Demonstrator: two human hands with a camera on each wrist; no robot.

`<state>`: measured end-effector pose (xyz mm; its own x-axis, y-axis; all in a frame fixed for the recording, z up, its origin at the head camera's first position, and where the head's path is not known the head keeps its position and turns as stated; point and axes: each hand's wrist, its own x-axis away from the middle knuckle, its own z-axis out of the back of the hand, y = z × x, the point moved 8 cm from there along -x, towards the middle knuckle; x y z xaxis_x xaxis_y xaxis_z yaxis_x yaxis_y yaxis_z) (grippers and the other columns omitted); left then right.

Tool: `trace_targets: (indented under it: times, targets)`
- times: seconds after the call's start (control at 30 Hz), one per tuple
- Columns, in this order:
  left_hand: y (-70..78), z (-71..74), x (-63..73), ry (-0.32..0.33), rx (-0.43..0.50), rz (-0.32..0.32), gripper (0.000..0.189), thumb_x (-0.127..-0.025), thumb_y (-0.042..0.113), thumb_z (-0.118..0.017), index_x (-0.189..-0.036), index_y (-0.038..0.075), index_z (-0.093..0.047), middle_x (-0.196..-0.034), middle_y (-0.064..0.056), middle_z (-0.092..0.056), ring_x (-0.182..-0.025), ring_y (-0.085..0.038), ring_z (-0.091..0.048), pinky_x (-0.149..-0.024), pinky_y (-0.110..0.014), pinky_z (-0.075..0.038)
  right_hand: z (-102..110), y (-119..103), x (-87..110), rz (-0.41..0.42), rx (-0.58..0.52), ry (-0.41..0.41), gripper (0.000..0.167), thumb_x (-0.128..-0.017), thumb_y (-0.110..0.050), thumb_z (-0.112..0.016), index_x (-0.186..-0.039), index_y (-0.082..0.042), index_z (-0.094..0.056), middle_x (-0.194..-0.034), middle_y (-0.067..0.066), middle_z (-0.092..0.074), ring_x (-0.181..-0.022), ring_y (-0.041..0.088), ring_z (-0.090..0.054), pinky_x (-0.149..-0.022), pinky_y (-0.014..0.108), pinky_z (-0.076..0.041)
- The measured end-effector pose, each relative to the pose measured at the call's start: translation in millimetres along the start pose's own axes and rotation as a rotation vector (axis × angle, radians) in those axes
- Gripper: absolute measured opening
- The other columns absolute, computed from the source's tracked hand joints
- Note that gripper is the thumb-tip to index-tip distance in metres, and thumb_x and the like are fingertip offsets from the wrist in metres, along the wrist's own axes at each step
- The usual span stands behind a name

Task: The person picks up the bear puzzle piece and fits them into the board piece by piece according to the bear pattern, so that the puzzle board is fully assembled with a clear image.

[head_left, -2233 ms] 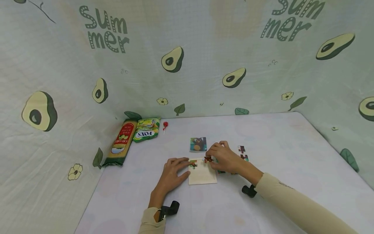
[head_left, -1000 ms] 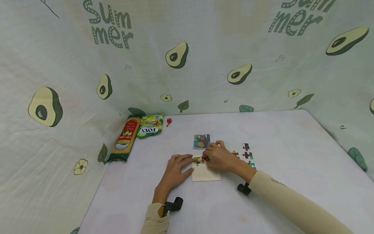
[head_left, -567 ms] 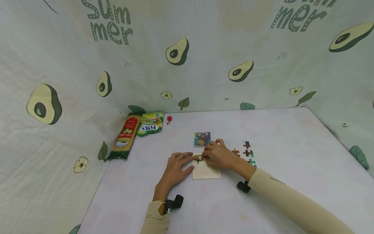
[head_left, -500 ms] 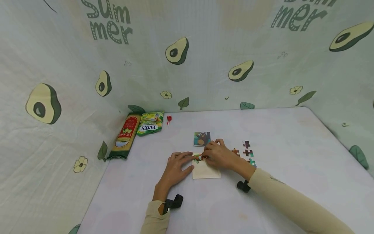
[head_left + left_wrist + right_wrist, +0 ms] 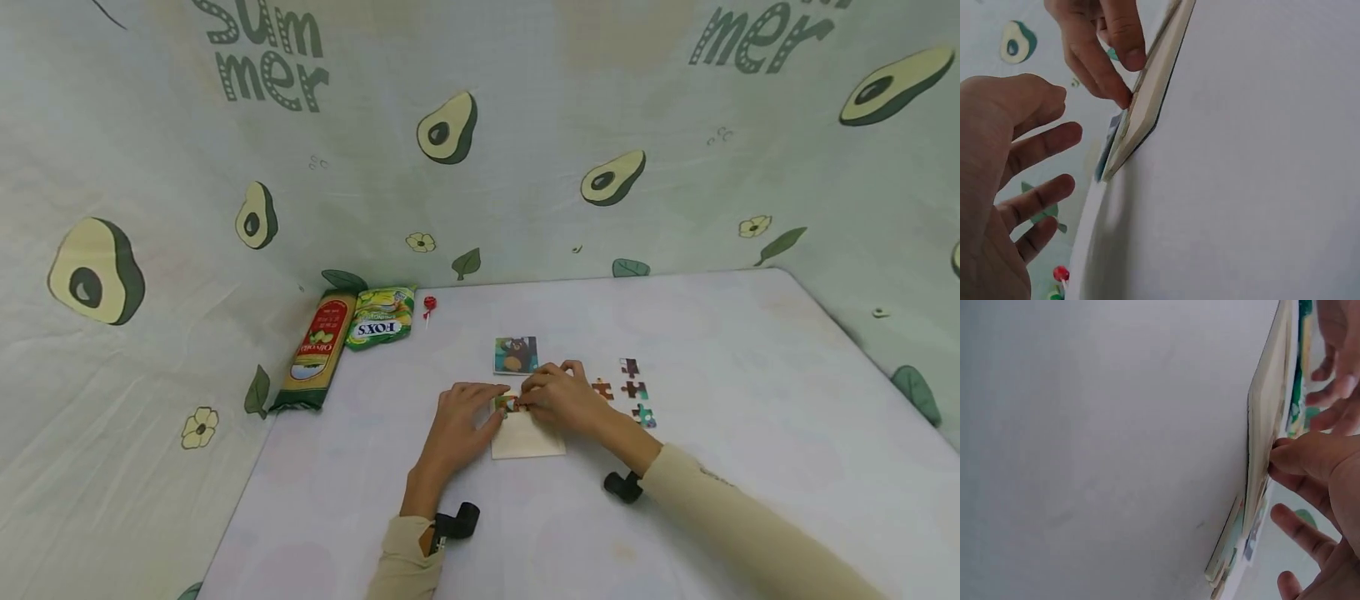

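A pale wooden puzzle board (image 5: 527, 442) lies on the table, with colourful jigsaw pieces (image 5: 506, 403) along its top left. My right hand (image 5: 567, 406) reaches over the board's upper right and pinches a brown puzzle piece between thumb and forefinger, right at the board's surface; the fingers mostly cover that piece. In the right wrist view, the thumb and forefinger of this hand (image 5: 1322, 481) meet low over the board (image 5: 1262, 428). My left hand (image 5: 463, 421) is at the board's top left corner. The left wrist view has its fingers (image 5: 1041, 147) spread and holding nothing.
Several loose puzzle pieces (image 5: 634, 390) lie right of the board. Behind it is a square bear picture (image 5: 516, 356). At the back left lie a red and gold packet (image 5: 318, 350), a green Fox's candy bag (image 5: 380, 317) and a red lollipop (image 5: 429, 305).
My right hand has carried the brown piece left, down against the pieces at the board's top. Lately my left hand has shifted up and right, its thumb now over the board's edge.
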<state>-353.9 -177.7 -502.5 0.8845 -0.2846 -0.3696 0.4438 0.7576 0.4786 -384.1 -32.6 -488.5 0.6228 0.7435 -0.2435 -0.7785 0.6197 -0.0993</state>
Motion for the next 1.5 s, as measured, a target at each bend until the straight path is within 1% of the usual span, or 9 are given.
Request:
trace_targets:
  times: [0.27,0.4,0.5,0.6,0.67,0.83,1.03,1.3,1.5]
  targets:
    - [5.1,-14.5,-9.4,-0.005,-0.161,0.012,0.033,-0.096,0.034,-0.065,-0.128,0.026,-0.070,-0.114,0.007,-0.071,-0.105,-0.021,-0.057,-0.087,-0.042,-0.045,0.7,2.0,6.8,-0.041,-0.107,-0.022,0.023,-0.092,-0.012,-0.071,-0.112,-0.022,-0.077,-0.118,-0.006,-0.070,-0.118,0.023,-0.055,-0.093,0.063,-0.032]
    - [2.9,-19.2,-5.9,-0.005,-0.153,-0.014,0.028,-0.096,0.037,-0.066,-0.121,0.027,-0.073,-0.114,0.009,-0.068,-0.109,-0.021,-0.055,-0.088,-0.044,-0.045,1.2,14.5,12.7,-0.116,-0.300,-0.056,0.026,-0.095,-0.013,-0.069,-0.119,-0.021,-0.074,-0.121,-0.006,-0.069,-0.121,0.026,-0.052,-0.095,0.066,-0.026]
    - [5.5,-22.5,-4.3,-0.017,-0.129,-0.036,0.027,-0.096,0.038,-0.066,-0.120,0.029,-0.074,-0.115,0.008,-0.066,-0.112,-0.021,-0.054,-0.090,-0.045,-0.044,5.6,35.6,24.8,-0.225,-0.478,-0.001,0.028,-0.096,-0.014,-0.067,-0.123,-0.018,-0.072,-0.122,-0.002,-0.069,-0.123,0.029,-0.053,-0.102,0.065,-0.028]
    - [8.3,-26.6,-2.4,-0.033,-0.115,-0.046,0.028,-0.096,0.037,-0.065,-0.122,0.031,-0.074,-0.115,0.008,-0.066,-0.113,-0.021,-0.053,-0.091,-0.045,-0.043,13.0,56.0,37.7,-0.299,-0.575,0.104,0.026,-0.097,-0.011,-0.066,-0.123,-0.010,-0.071,-0.121,0.002,-0.069,-0.123,0.031,-0.056,-0.102,0.058,-0.040]
    - [9.3,-27.4,-1.9,-0.034,-0.123,-0.049,0.028,-0.096,0.037,-0.065,-0.122,0.031,-0.074,-0.116,0.008,-0.066,-0.113,-0.021,-0.053,-0.091,-0.045,-0.044,22.1,66.1,42.3,-0.311,-0.578,0.166,0.026,-0.097,-0.011,-0.067,-0.122,-0.007,-0.070,-0.121,0.003,-0.069,-0.122,0.031,-0.057,-0.097,0.055,-0.047]
    - [9.1,-22.5,-2.7,-0.006,-0.136,-0.050,0.028,-0.094,0.034,-0.068,-0.121,0.029,-0.075,-0.116,0.007,-0.066,-0.113,-0.022,-0.053,-0.091,-0.046,-0.043,53.0,86.0,45.9,-0.272,-0.499,0.288,0.028,-0.094,-0.011,-0.071,-0.122,-0.006,-0.069,-0.122,0.007,-0.068,-0.118,0.030,-0.058,-0.096,0.052,-0.048]
    - [4.9,-22.9,-4.5,-0.037,-0.127,-0.039,0.029,-0.095,0.034,-0.066,-0.123,0.026,-0.074,-0.119,0.005,-0.065,-0.115,-0.024,-0.052,-0.093,-0.047,-0.042,65.7,119.8,64.5,-0.324,-0.390,0.338,0.030,-0.091,-0.008,-0.073,-0.120,-0.004,-0.069,-0.119,0.012,-0.068,-0.105,0.031,-0.061,-0.084,0.053,-0.052]
    - [4.5,-24.2,-5.0,-0.038,-0.087,-0.023,0.030,-0.094,0.031,-0.067,-0.122,0.025,-0.074,-0.119,0.005,-0.065,-0.116,-0.024,-0.051,-0.094,-0.048,-0.041,60.3,157.7,90.3,-0.421,-0.396,0.238,0.034,-0.092,-0.009,-0.073,-0.124,0.000,-0.066,-0.122,0.015,-0.065,-0.109,0.034,-0.058,-0.092,0.056,-0.047]
    - [6.3,-24.1,-3.6,-0.025,-0.056,-0.022,0.030,-0.093,0.029,-0.069,-0.122,0.023,-0.074,-0.119,0.003,-0.065,-0.116,-0.025,-0.051,-0.094,-0.049,-0.040,44.8,171.9,102.7,-0.499,-0.411,0.145,0.035,-0.091,-0.007,-0.071,-0.125,0.001,-0.066,-0.118,0.017,-0.066,-0.114,0.037,-0.055,-0.099,0.057,-0.041]
